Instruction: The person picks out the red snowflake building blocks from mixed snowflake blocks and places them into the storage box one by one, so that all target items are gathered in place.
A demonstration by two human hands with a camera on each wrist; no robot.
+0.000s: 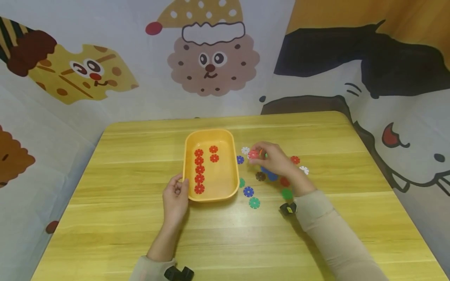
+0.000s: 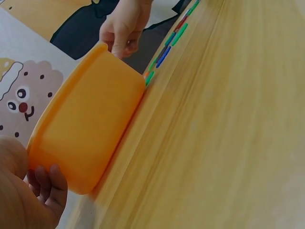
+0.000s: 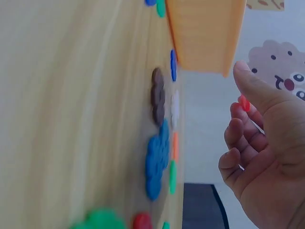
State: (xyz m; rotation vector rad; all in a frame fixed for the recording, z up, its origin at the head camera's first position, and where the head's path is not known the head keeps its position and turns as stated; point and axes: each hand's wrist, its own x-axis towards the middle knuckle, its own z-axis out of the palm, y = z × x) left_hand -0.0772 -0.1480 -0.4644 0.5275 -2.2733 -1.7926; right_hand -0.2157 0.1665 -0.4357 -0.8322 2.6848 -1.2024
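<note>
Right hand pinches a red disc near the orange tray.

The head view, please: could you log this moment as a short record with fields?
surface: wooden table
tray: orange, holds seven red discs in two columns
left hand: grips the tray's near left corner
right hand: pinches a red disc just right of the tray
loose discs: blue, green, white, brown and red, scattered right of the tray

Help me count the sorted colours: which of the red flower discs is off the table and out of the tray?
The red disc pinched in the right hand, just right of the orange tray. Seven others lie in the tray; two rest on the table.
</note>
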